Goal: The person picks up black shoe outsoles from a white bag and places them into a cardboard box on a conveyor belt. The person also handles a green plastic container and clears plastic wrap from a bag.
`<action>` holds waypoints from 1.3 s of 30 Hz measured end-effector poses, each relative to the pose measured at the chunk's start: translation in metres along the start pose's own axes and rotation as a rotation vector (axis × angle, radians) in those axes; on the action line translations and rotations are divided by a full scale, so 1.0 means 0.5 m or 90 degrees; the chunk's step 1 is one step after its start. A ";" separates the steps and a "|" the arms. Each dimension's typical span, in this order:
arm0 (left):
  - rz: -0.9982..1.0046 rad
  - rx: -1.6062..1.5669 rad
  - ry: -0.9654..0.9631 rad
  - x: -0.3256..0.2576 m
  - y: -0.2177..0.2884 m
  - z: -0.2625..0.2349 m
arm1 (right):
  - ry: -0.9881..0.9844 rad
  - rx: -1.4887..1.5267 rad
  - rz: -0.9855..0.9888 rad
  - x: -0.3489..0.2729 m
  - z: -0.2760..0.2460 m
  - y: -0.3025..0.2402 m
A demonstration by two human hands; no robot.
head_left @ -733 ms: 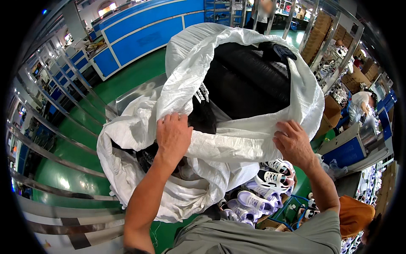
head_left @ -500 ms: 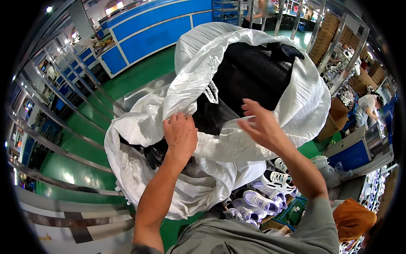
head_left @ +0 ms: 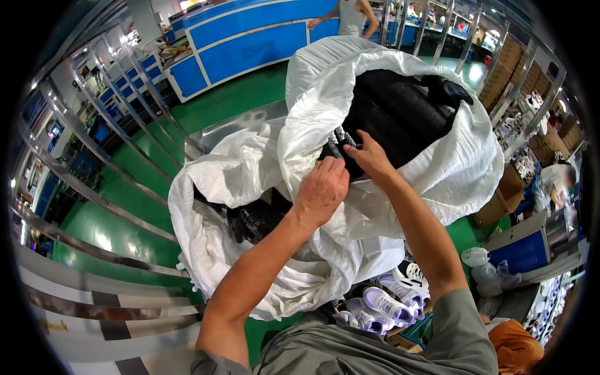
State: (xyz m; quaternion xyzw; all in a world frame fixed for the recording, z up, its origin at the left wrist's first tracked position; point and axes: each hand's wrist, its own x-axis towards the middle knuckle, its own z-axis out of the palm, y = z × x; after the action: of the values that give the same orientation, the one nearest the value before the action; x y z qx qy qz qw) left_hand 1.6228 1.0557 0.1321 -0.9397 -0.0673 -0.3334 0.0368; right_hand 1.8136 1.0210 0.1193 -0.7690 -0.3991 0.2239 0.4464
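A large white woven sack (head_left: pixel 312 119) stands with its mouth gaping in front of me, and big black smooth pieces (head_left: pixel 400 112) fill its inside. At the sack's near lip my left hand (head_left: pixel 323 189) is closed, fingers curled over the edge; their tips are partly hidden. Just right of it my right hand (head_left: pixel 375 159) reaches into the mouth, its thumb and forefinger closed on a small black piece with a pale patterned strip (head_left: pixel 339 137). A second white sack (head_left: pixel 219 250) lies open nearer me on the left, with black ridged pieces (head_left: pixel 247 222) in it.
Metal rails (head_left: pixel 94 144) curve along the left, and a metal sheet (head_left: pixel 240 122) lies behind the sacks. White and lilac sneakers (head_left: pixel 384 303) are piled below my right arm. A blue machine cabinet (head_left: pixel 250 40) and a person (head_left: pixel 353 17) are beyond. A cardboard box (head_left: pixel 500 197) stands right.
My left hand has moved rightward along the sack's lip toward my right hand. My right hand has come in to the black piece and closed on it. A person has appeared by the blue cabinet.
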 end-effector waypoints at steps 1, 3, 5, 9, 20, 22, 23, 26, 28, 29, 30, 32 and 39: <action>-0.092 -0.066 -0.075 -0.006 -0.002 0.030 | -0.006 -0.062 -0.027 0.015 0.000 -0.005; -0.253 0.040 -0.134 -0.023 -0.038 0.061 | -0.033 -0.127 -0.072 0.041 0.015 -0.016; -0.382 0.080 -0.200 0.002 -0.058 0.058 | -0.058 -0.152 -0.096 0.073 0.013 -0.004; -0.497 -0.020 -0.197 0.027 -0.095 0.056 | -0.044 -0.022 -0.033 0.078 0.038 -0.063; -0.478 -0.191 -0.128 -0.042 -0.166 0.138 | -0.108 -0.313 -0.027 0.155 0.069 -0.104; -0.546 -0.186 -0.137 -0.040 -0.166 0.132 | -0.084 -0.317 -0.047 0.150 0.061 -0.098; -0.609 -0.194 -0.132 -0.038 -0.176 0.112 | -0.082 -0.322 -0.056 0.149 0.059 -0.093; -0.683 -0.237 -0.058 -0.059 -0.206 0.059 | -0.070 -0.361 -0.077 0.135 0.050 -0.087; -0.678 -0.254 -0.070 -0.088 -0.209 0.049 | -0.057 -0.420 -0.080 0.120 0.063 -0.095; -0.578 -0.182 -0.144 -0.077 -0.185 0.050 | -0.051 -0.460 -0.074 0.119 0.063 -0.097; -0.537 -0.181 -0.127 -0.090 -0.172 0.057 | -0.068 -0.488 -0.079 0.102 0.081 -0.124; -0.450 -0.183 -0.093 -0.107 -0.143 0.072 | -0.095 -0.549 -0.086 0.073 0.104 -0.172; -0.502 -0.233 -0.103 -0.094 -0.096 0.060 | -0.058 -0.411 -0.104 0.094 0.049 -0.114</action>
State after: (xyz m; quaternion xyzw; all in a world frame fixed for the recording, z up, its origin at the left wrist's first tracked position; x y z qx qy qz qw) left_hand 1.5983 1.1017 0.0803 -0.8561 -0.3634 -0.2538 -0.2656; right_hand 1.8004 1.0877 0.1569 -0.8253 -0.5292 0.0836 0.1783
